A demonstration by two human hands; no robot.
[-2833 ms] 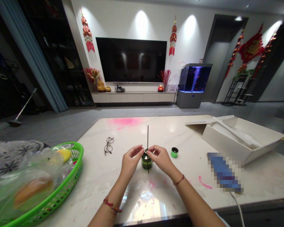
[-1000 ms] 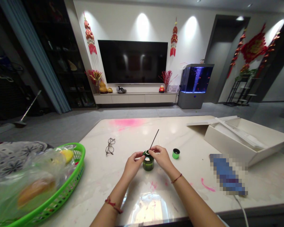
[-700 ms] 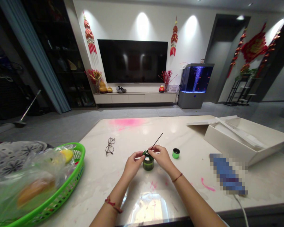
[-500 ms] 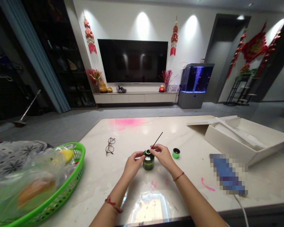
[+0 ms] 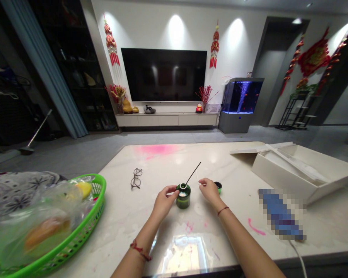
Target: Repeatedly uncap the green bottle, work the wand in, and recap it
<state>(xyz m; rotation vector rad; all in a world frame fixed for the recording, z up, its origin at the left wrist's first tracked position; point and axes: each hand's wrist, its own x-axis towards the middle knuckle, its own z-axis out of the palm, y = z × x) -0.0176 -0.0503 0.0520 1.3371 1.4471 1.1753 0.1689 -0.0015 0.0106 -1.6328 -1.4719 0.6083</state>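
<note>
A green glass bottle (image 5: 183,197) stands upright on the marble table (image 5: 162,235), with a thin black stick (image 5: 193,172) leaning out of its mouth. My left hand (image 5: 164,200) grips the bottle by its left shoulder. To the right of the bottle, my right hand (image 5: 210,190) pinches a thin white stick (image 5: 197,177) that points upward. Partly hidden behind that hand is a small green cap (image 5: 219,188), dark inside.
Eyeglasses (image 5: 136,179) lie left of the bottle. A green basket (image 5: 97,208) with bagged food stands at the left edge. On the right are an open white box (image 5: 295,183), a pixelated blue object (image 5: 281,214) and a white cable (image 5: 298,256).
My right hand has left the bottle and moved right, in front of the cap, with the white stick now showing in its fingers. My left hand has stayed on the bottle.
</note>
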